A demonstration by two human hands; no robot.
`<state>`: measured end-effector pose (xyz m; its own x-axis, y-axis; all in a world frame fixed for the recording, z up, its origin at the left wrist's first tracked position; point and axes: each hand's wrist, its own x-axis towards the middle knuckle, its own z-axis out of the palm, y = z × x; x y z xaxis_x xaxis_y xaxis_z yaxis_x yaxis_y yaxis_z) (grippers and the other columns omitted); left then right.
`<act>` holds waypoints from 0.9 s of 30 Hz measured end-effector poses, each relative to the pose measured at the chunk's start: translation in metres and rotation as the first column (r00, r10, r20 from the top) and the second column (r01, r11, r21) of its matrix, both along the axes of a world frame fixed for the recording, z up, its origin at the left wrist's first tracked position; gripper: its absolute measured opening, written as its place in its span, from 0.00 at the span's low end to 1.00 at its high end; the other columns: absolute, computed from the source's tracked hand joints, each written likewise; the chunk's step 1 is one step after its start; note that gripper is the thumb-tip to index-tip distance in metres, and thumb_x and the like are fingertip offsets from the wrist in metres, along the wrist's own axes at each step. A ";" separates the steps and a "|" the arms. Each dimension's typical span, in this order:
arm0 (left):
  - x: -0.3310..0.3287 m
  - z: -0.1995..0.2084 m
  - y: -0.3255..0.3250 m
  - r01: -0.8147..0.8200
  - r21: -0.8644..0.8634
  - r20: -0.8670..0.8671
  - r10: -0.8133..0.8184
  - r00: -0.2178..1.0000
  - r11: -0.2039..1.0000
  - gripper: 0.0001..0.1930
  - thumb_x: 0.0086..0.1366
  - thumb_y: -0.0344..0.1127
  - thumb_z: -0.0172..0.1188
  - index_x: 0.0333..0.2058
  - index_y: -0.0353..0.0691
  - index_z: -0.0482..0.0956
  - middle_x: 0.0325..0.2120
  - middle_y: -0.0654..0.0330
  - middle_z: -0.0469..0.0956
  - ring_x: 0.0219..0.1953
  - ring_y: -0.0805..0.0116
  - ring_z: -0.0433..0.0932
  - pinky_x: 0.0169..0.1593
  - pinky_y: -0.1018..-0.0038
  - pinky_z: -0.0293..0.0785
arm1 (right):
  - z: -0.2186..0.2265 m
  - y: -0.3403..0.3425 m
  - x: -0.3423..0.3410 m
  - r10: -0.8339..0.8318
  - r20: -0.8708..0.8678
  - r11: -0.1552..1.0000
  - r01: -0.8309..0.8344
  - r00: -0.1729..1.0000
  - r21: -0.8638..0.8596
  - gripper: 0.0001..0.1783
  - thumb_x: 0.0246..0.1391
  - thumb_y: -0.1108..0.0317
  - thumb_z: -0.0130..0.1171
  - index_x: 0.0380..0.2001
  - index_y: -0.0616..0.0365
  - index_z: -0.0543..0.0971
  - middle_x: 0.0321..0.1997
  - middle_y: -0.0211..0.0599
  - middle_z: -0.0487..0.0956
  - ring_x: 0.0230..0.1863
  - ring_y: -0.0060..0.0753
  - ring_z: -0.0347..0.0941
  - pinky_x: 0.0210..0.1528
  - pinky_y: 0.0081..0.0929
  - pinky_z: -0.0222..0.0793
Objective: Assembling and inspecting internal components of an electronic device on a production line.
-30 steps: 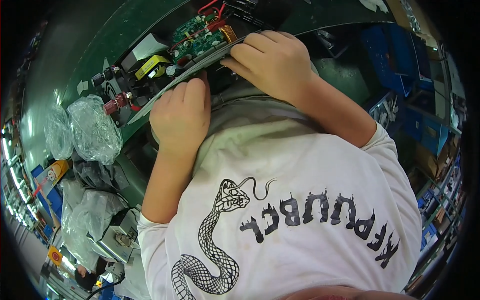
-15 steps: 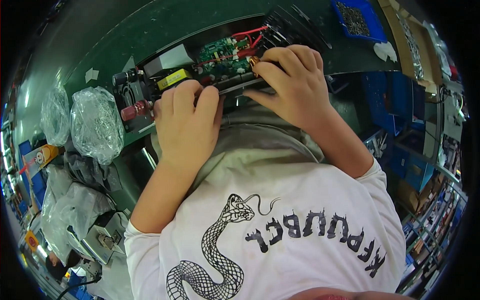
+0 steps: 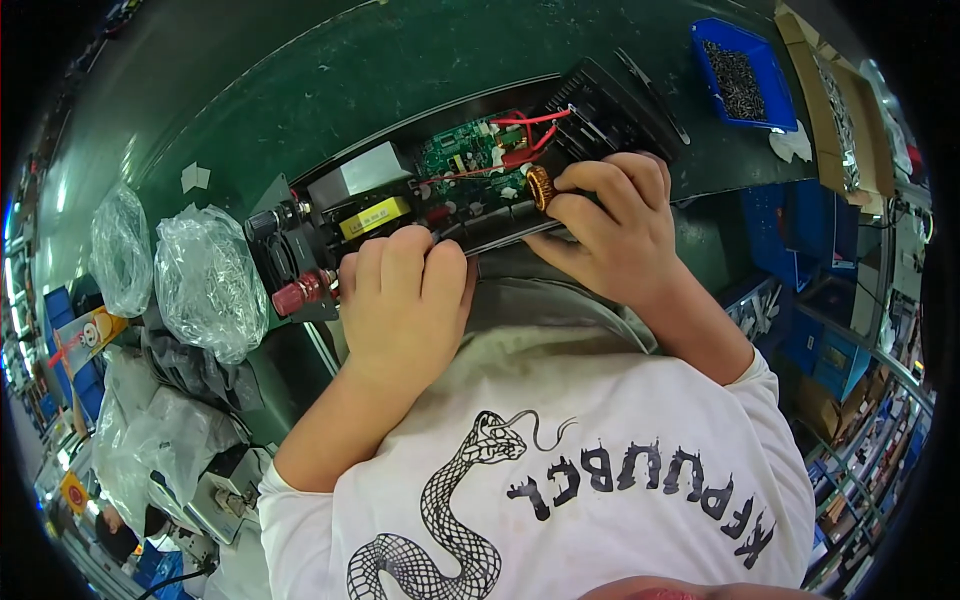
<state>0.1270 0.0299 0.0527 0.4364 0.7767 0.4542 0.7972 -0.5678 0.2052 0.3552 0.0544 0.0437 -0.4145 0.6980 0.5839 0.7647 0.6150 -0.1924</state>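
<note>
An open black electronics case (image 3: 330, 153) lies on the bench in front of me. Inside it show a green circuit board (image 3: 455, 150), a yellow-wrapped transformer (image 3: 375, 216), red wires (image 3: 530, 118) and a copper-wound ring coil (image 3: 540, 187). Its left end panel carries a black terminal post (image 3: 268, 221) and a red one (image 3: 300, 293). My left hand (image 3: 405, 290) is closed over the case's near wall, fingertips hidden. At the right end my right hand (image 3: 615, 220) grips the same wall, thumb below and fingers bent above, beside the coil. The black finned heatsink (image 3: 615, 105) lies beyond its fingers.
Two clear plastic bags (image 3: 210, 280) (image 3: 122, 250) lie to the left, beside a small white paper piece (image 3: 195, 177). At the far right stand a blue bin (image 3: 788, 100) of small metal parts and a cardboard box (image 3: 815, 95). Tweezers (image 3: 655, 95) rest behind the heatsink.
The whole view has shifted, and the case and both hands appear lower and nearer my body. More of the ring coil shows, as my right fingers sit farther right of it.
</note>
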 end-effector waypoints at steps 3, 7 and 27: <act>-0.001 0.002 0.002 0.014 -0.016 -0.015 -0.014 1.000 1.000 0.16 0.47 0.34 0.69 0.35 0.44 0.75 0.35 0.60 0.70 0.33 0.60 0.71 0.36 0.64 0.65 | 0.001 0.000 -0.001 0.005 -0.003 1.000 -0.005 1.000 0.001 0.19 0.27 0.63 0.75 0.26 0.47 0.76 0.39 0.24 0.75 0.40 0.35 0.67 0.45 0.34 0.62; 0.005 0.008 0.004 -0.032 -0.033 -0.048 0.031 0.998 0.999 0.16 0.49 0.34 0.68 0.38 0.44 0.77 0.35 0.60 0.71 0.32 0.61 0.70 0.36 0.64 0.65 | 0.001 0.000 -0.005 -0.011 0.002 0.999 0.011 1.000 0.034 0.19 0.28 0.63 0.74 0.28 0.46 0.78 0.40 0.23 0.76 0.42 0.34 0.68 0.47 0.34 0.61; 0.017 0.025 0.021 -0.042 -0.279 -0.140 0.003 0.990 0.959 0.11 0.46 0.33 0.66 0.30 0.44 0.75 0.30 0.64 0.73 0.41 0.61 0.70 0.45 0.62 0.60 | 0.043 0.026 -0.024 0.226 0.227 0.918 -0.129 0.947 -0.376 0.09 0.39 0.71 0.63 0.29 0.52 0.79 0.32 0.25 0.77 0.46 0.30 0.69 0.53 0.35 0.55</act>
<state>0.1441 0.0504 0.0773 0.4601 0.8744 0.1540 0.8406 -0.4848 0.2414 0.3314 0.0806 0.0869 -0.6536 0.7379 0.1681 0.7017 0.6741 -0.2306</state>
